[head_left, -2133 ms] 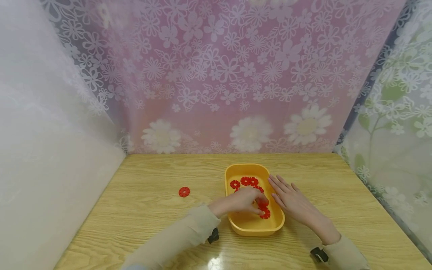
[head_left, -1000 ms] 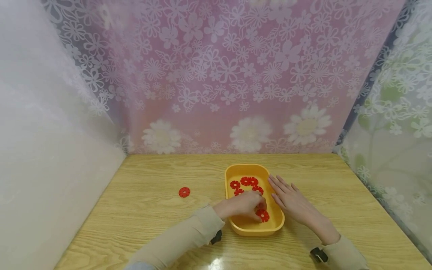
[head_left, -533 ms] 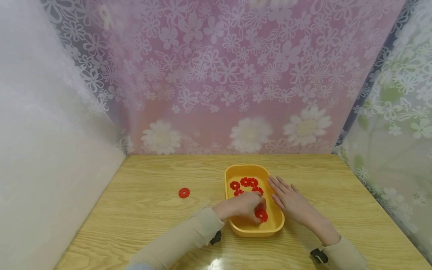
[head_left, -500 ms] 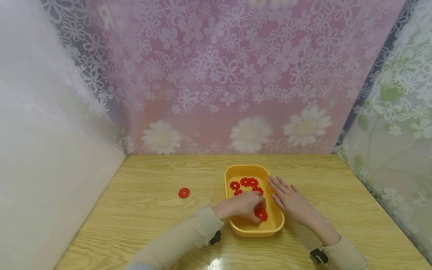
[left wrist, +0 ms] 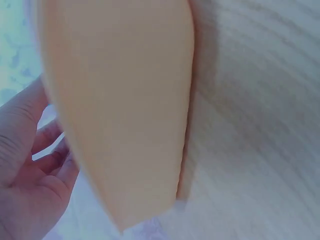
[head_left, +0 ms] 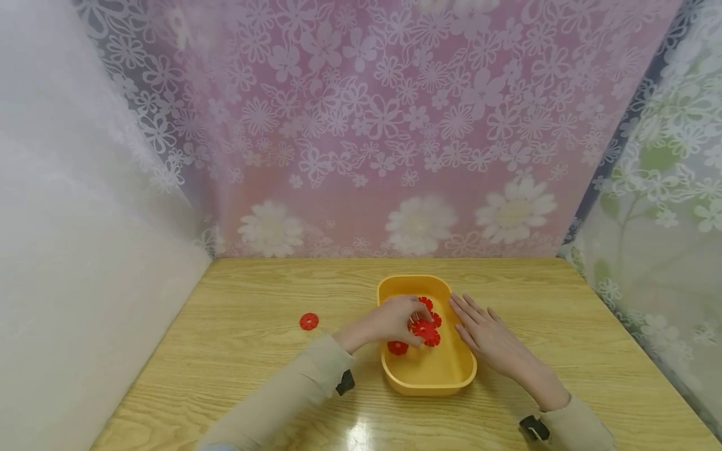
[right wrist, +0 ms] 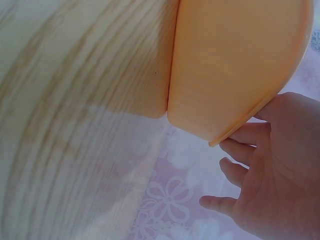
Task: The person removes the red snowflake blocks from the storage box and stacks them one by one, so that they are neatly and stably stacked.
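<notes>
A yellow plastic tray stands on the table with several red notched interlocking discs inside, partly hidden by my left hand. My left hand reaches over the tray's left rim, its thumb and fingers curled around a red interlocking disc. Another red disc lies below that hand, near the tray's left wall. My right hand rests its straight fingers against the tray's right rim. In the left wrist view the tray wall hides the fingertips. Fingers of my right hand touch the rim in the right wrist view.
A single red disc lies on the wooden table, left of the tray. A pink flowered curtain hangs behind the table, with pale cloth at the left and a leafy print at the right.
My left hand has moved from the tray's near part up and left, toward its middle. The discs inside sit differently, one now by the left wall. The right hand has stayed put.
</notes>
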Action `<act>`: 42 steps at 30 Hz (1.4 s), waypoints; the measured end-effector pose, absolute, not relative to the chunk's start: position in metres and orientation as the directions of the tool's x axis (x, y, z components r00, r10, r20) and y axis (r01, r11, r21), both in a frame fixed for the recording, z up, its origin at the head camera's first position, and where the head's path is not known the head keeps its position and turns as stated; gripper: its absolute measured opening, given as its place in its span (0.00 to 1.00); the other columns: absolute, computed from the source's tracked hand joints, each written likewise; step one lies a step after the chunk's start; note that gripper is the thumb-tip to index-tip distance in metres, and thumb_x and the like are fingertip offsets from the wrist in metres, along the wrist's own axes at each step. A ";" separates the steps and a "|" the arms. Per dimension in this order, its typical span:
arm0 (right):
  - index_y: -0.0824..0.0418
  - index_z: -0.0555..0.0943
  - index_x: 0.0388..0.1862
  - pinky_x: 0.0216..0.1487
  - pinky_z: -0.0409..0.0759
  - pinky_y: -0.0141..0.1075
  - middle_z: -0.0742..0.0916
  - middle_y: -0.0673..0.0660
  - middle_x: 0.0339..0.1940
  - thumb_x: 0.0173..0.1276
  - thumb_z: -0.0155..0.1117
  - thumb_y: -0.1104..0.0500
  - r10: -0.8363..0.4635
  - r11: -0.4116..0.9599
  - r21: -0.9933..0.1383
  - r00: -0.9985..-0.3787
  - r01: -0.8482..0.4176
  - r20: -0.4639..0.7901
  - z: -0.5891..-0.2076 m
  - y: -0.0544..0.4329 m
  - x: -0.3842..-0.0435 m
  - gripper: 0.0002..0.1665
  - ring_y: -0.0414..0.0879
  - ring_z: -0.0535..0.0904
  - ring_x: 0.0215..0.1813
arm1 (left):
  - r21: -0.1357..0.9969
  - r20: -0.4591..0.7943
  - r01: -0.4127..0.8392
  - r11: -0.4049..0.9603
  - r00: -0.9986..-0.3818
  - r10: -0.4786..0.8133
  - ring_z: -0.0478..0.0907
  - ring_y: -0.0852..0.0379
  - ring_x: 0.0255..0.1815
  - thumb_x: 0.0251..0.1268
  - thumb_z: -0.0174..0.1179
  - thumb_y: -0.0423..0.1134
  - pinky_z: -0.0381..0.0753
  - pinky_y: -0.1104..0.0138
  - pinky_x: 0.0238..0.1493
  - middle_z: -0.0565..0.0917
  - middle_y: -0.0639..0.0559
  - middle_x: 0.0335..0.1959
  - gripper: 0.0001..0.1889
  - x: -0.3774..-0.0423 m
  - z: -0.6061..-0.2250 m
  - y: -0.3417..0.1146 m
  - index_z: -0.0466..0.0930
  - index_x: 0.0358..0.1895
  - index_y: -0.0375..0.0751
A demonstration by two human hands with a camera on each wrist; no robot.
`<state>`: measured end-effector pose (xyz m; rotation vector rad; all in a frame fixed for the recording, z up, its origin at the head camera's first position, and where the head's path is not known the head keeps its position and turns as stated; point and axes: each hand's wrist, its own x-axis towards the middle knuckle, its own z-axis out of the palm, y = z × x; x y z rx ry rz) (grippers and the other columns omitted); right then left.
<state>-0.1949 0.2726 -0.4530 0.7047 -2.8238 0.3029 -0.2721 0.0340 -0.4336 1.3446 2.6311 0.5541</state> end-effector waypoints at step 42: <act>0.66 0.63 0.79 0.68 0.62 0.71 0.66 0.64 0.79 0.79 0.55 0.55 -0.437 0.867 -0.153 -0.871 -0.475 0.226 -0.453 0.273 -0.196 0.34 0.64 0.60 0.78 | 0.551 0.257 0.537 0.639 -0.837 0.482 0.82 0.51 0.46 0.57 0.75 0.37 0.86 0.57 0.49 0.81 0.48 0.47 0.21 -0.290 -0.431 -0.122 0.83 0.54 0.39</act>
